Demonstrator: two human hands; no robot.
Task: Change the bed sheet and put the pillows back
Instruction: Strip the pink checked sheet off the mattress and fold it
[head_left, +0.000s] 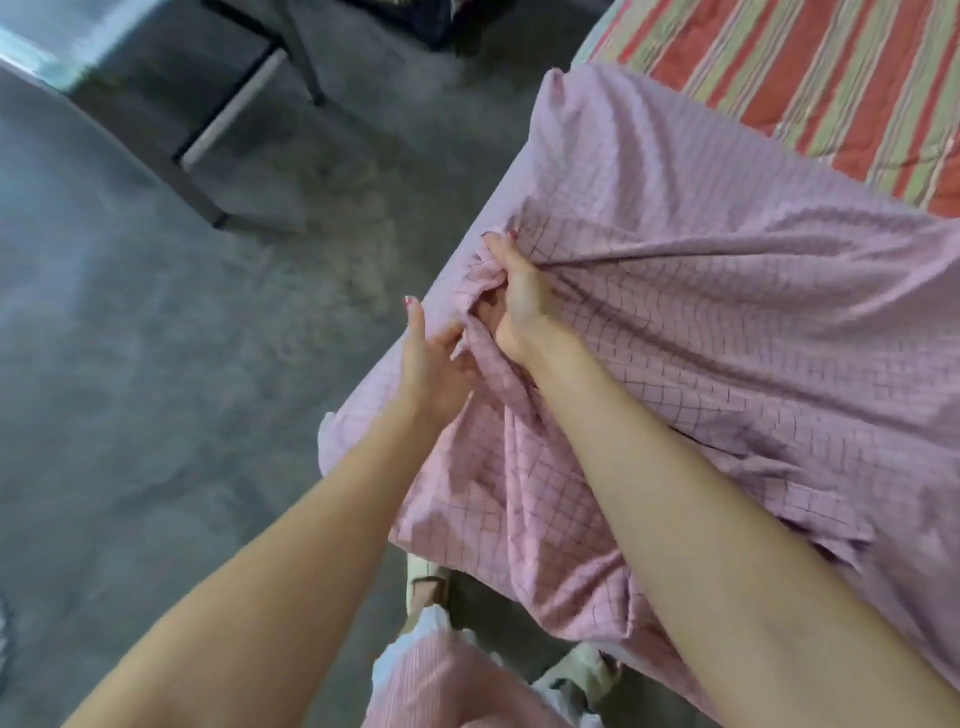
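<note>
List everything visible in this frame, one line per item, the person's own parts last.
bed sheet: one, pink with dark grid, draped over the bed's near corner, bunched at the edge.
striped cover: one, red and green stripes, upper right, beyond the sheet.
floor: grey, left.
table legs: dark and pale, upper left.
shoes: pale, bottom centre.
skirt: pink, bottom.
left hand: touches the sheet's edge.
right hand: grips bunched sheet.

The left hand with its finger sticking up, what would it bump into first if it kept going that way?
Probably the pink checked sheet draped over the bed edge, just ahead of the left hand; depth is unclear.
</note>
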